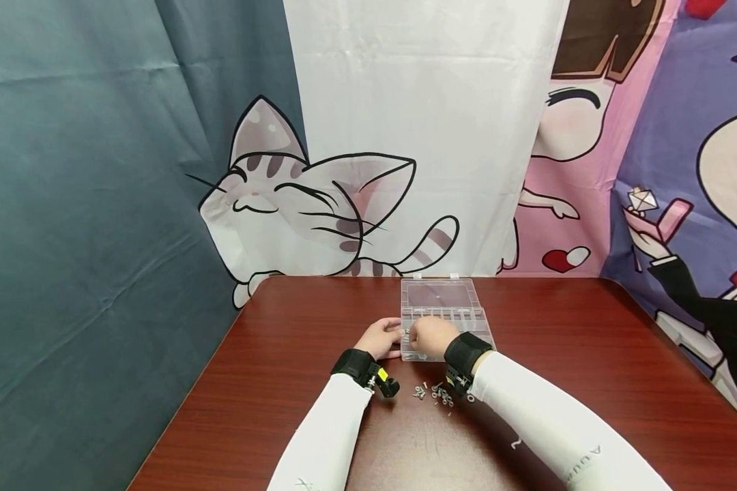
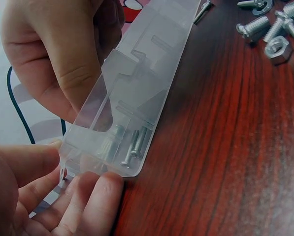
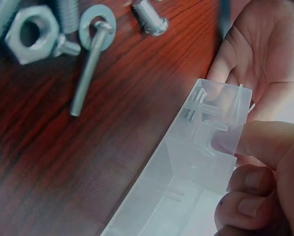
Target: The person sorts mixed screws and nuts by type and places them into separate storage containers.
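A clear plastic compartment box (image 1: pixel 448 314) lies with its lid folded back. At its left end my left hand (image 1: pixel 381 337) rests, fingertips against the end wall and corner. My right hand (image 1: pixel 432 336) reaches over the box from the right, fingers curled. In the right wrist view its thumb (image 3: pixel 228 140) dips into a compartment near that end; I cannot tell whether it holds anything. Several slim screws (image 2: pixel 133 150) lie in the end compartments, just below that thumb in the left wrist view.
In front of the box, loose hardware lies on the red-brown wooden table (image 1: pixel 270 409): bolts (image 3: pixel 149 18), a hex nut (image 3: pixel 32 34), a flat washer (image 3: pixel 97 27) and a long screw (image 3: pixel 87 73) across it. A printed curtain (image 1: pixel 405 136) hangs behind the table.
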{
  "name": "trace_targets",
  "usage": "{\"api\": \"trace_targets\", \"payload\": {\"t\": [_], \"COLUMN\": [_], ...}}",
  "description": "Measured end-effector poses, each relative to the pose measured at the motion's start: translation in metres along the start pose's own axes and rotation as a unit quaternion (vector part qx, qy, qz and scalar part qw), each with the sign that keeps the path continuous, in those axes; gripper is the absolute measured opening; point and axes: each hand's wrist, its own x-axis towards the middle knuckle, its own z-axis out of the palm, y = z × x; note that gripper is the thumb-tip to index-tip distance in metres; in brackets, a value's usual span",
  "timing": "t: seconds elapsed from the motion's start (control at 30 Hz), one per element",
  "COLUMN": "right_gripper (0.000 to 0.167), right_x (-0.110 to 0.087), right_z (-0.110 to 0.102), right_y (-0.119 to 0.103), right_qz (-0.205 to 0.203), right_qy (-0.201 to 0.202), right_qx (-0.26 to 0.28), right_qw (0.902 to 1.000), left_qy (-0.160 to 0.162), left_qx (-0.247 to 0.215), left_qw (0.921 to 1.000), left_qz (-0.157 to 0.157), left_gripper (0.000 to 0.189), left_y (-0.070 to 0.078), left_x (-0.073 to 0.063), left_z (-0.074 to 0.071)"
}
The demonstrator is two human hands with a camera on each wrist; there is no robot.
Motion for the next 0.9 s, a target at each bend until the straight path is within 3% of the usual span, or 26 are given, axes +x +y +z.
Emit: {"api": "trace_targets", "payload": {"t": [0.13, 0.33, 0.63, 0.9], "right_gripper": [0.021, 0.013, 0.009, 0.009], "right_x": [-0.001, -0.011, -0.054, -0.091], "right_z": [0.003, 0.005, -0.019, -0.021], "right_y": [0.003, 0.008, 0.008, 0.018], "right_qz": [0.013, 0.02, 0.031, 0.021], "right_qy": [0.001, 0.037, 0.066, 0.096], "right_qx": [0.018, 0.046, 0.084, 0.065], "right_qw": [0.9997, 0.9981, 0.9937, 0.993], "left_qy": [0.005, 0.007, 0.002, -0.006], "left_qx": [0.008, 0.008, -0.006, -0.011], "left_qw": [0.9999, 0.9999, 1.0, 0.9999], "left_qz": [-0.005, -0.011, -0.003, -0.01], "left_gripper": [0.044, 0.044, 0.045, 0.045], "left_y": [-0.006, -0.01, -0.005, -0.011], "left_x": [0.005, 0.01, 0.006, 0.015], "left_z": [-0.001, -0.001, 0.001, -0.002]}}
